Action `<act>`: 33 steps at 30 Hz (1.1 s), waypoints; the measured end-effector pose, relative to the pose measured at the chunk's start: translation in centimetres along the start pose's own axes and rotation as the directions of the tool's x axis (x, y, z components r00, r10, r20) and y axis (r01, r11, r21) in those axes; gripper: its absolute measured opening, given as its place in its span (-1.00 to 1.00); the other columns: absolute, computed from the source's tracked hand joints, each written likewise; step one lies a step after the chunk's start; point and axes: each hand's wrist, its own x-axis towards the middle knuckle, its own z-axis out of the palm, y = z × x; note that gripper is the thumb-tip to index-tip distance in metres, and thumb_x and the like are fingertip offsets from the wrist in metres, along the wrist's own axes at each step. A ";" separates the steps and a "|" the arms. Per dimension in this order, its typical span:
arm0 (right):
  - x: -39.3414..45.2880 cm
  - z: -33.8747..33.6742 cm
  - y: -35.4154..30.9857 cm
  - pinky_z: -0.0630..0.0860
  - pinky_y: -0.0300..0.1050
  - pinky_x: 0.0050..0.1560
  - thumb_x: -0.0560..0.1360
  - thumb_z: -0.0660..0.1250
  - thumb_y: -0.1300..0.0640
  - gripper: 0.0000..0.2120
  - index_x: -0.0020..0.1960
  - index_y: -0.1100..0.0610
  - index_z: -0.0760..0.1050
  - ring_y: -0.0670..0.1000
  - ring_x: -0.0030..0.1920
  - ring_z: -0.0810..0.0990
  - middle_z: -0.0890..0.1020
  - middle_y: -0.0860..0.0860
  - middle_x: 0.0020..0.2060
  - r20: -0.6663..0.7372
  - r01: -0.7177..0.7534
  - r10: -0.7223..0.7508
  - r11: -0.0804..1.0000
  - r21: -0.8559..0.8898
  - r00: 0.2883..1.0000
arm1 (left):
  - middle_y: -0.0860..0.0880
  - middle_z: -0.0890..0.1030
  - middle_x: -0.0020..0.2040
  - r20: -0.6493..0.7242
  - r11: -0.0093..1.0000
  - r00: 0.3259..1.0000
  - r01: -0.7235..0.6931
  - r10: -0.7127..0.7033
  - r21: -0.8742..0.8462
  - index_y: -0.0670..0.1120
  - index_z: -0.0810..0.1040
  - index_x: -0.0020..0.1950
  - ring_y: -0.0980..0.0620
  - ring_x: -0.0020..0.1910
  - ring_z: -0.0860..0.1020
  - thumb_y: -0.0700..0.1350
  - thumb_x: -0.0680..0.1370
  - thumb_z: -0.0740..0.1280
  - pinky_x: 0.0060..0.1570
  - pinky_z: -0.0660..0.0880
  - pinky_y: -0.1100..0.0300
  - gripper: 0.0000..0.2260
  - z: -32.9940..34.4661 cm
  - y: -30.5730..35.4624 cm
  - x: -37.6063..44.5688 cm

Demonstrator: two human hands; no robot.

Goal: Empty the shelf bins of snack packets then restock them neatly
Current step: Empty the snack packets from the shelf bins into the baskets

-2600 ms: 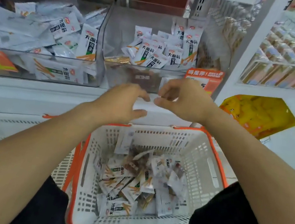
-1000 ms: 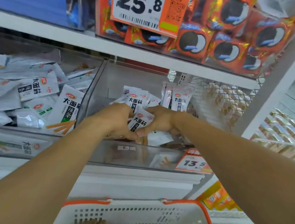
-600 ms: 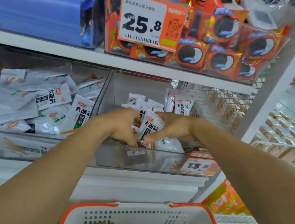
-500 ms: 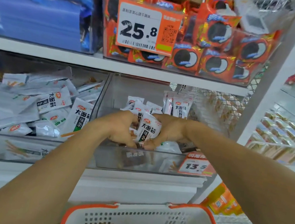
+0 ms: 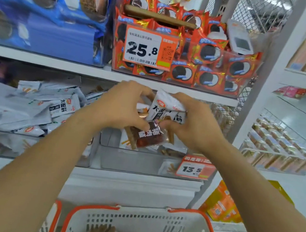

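While both hands cup a bunch of snack packets (image 5: 165, 115) above the clear bin (image 5: 138, 161), the left hand (image 5: 122, 107) curls round its left side and the right hand (image 5: 196, 125) round its right; the packets are white with black lettering, and a dark red-brown packet (image 5: 149, 135) hangs beneath, over the white basket (image 5: 144, 226)

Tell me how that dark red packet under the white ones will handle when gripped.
The dark red packet looks glossy, so probably slippery. It dangles below the bunch between left hand and right hand, so it may drop. Its wrapper crinkles, suggesting something thin, floppy and light.
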 end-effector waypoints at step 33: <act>2.9 2.7 11.6 0.36 -0.16 0.31 0.42 0.57 -0.01 -0.36 0.43 0.05 0.44 0.06 0.38 0.45 0.45 0.04 0.41 0.275 -0.380 0.375 0.924 -0.036 0.885 | -0.09 0.55 0.29 0.257 0.954 0.919 0.294 -0.297 0.054 -0.07 0.48 0.31 -0.10 0.22 0.56 0.21 0.47 0.46 0.22 0.50 0.01 -0.46 10.5 -5.4 4.5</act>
